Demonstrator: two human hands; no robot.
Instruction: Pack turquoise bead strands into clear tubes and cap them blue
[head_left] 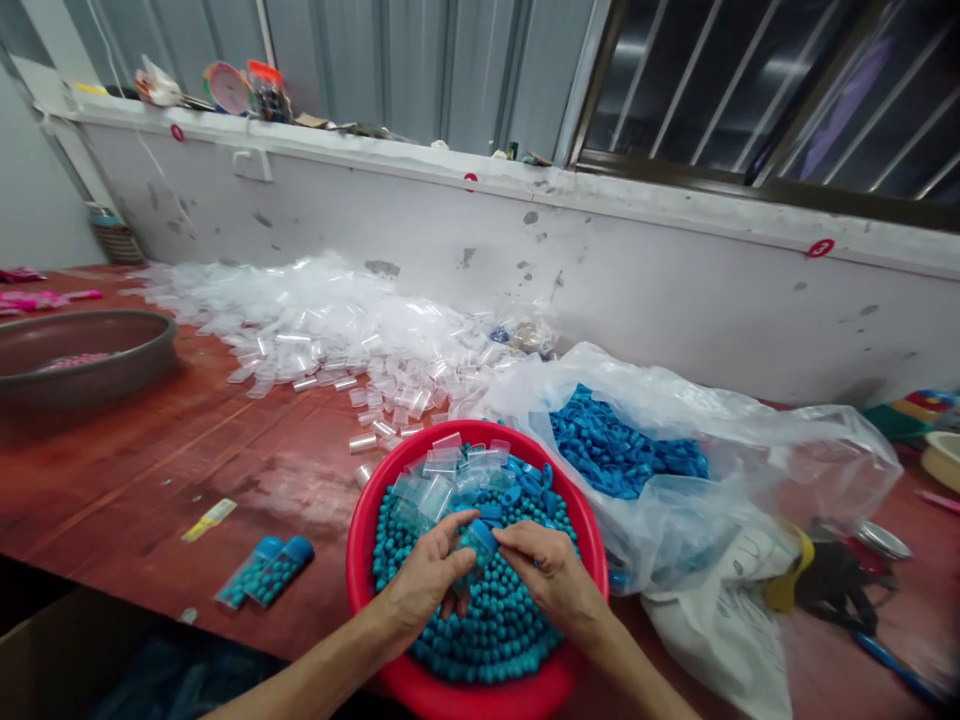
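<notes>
Over a red basin [363, 540] full of teal beads [487, 640], my left hand [431, 570] is closed around a small clear tube [469, 565] with teal beads inside. A blue cap [482, 538] sits at the tube's upper end. My right hand [544, 570] pinches at that cap's edge with thumb and forefinger; whether the cap is fully seated I cannot tell. Empty clear tubes [435, 495] and loose blue caps [536, 482] lie on the beads in the basin's far part. Two filled tubes with blue caps [279, 572] lie side by side on the table to the left.
A large heap of clear tubes [322, 310] spreads along the wall. Right of the basin, a plastic bag [765, 470] holds many blue caps [622, 445]. A brown basin [150, 350] stands far left. A yellow-tipped strip [208, 520] lies on the red table [300, 460].
</notes>
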